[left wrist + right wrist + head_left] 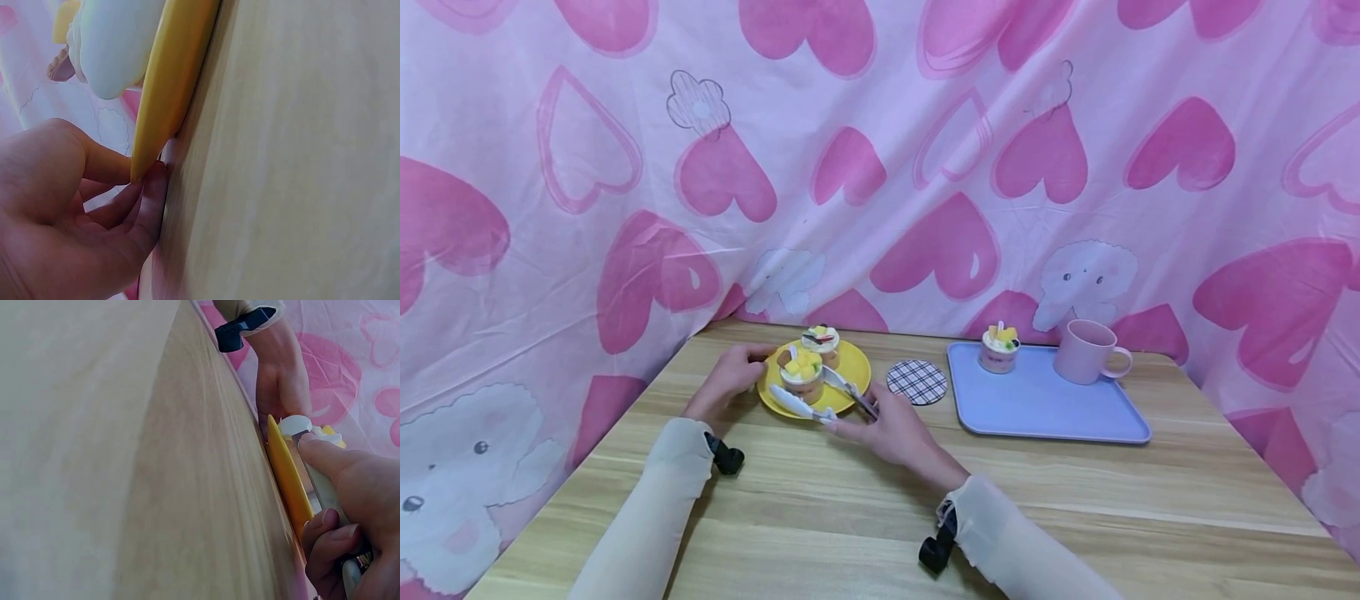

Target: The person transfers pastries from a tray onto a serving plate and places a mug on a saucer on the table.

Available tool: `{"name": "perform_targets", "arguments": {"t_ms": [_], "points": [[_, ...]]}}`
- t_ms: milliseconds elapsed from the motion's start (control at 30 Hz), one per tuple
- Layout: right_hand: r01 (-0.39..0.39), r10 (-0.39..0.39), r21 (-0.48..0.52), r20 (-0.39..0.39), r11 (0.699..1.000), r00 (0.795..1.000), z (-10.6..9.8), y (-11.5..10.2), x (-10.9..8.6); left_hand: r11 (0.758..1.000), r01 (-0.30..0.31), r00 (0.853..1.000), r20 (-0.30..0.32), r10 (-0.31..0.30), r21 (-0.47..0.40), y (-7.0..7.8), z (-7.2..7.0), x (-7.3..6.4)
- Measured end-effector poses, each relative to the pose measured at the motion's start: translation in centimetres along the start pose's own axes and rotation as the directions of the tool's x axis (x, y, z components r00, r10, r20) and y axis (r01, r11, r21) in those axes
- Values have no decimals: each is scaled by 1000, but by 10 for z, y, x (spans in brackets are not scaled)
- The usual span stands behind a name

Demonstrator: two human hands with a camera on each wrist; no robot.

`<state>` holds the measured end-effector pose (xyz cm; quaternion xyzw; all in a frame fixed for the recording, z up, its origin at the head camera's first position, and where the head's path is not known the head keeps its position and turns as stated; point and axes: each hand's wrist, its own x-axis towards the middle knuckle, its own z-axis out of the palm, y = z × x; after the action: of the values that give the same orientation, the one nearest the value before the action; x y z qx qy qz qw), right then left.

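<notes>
On the left of the table in the head view sits a yellow plate (854,364) bearing two dessert cups. The front dessert cup (802,373) has yellow cubes on top; the rear one (822,340) has a dark topping. My left hand (732,379) pinches the plate's left rim between thumb and fingers, plain in the left wrist view. My right hand (891,427) holds a pair of tongs (797,406), whose white tips spread to either side of the front cup. Whether the tips touch that cup I cannot tell.
Right of the plate lies a round checked coaster (917,382). Farther right, a blue tray (1045,412) carries a third dessert cup (998,352) and a pink mug (1084,352). A pink heart-patterned cloth (925,167) hangs behind the wooden table (820,517).
</notes>
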<state>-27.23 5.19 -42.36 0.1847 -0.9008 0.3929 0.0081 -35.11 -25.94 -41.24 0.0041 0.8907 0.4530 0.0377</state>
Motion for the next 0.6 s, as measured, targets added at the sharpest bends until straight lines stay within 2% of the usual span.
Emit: {"name": "perform_targets", "arguments": {"t_ms": [100, 400, 600], "points": [[-16, 16, -9, 5, 1000, 1000, -2, -1, -3, 1000, 7, 1000, -1, -7, 21, 0, 0, 1], [-18, 18, 9, 23, 1000, 1000, -8, 2, -10, 1000, 4, 1000, 4, -4, 17, -2, 1, 3], [-45, 45, -6, 37, 999, 998, -11, 5, -15, 1000, 26, 1000, 0, -26, 8, 0, 1, 1]]}}
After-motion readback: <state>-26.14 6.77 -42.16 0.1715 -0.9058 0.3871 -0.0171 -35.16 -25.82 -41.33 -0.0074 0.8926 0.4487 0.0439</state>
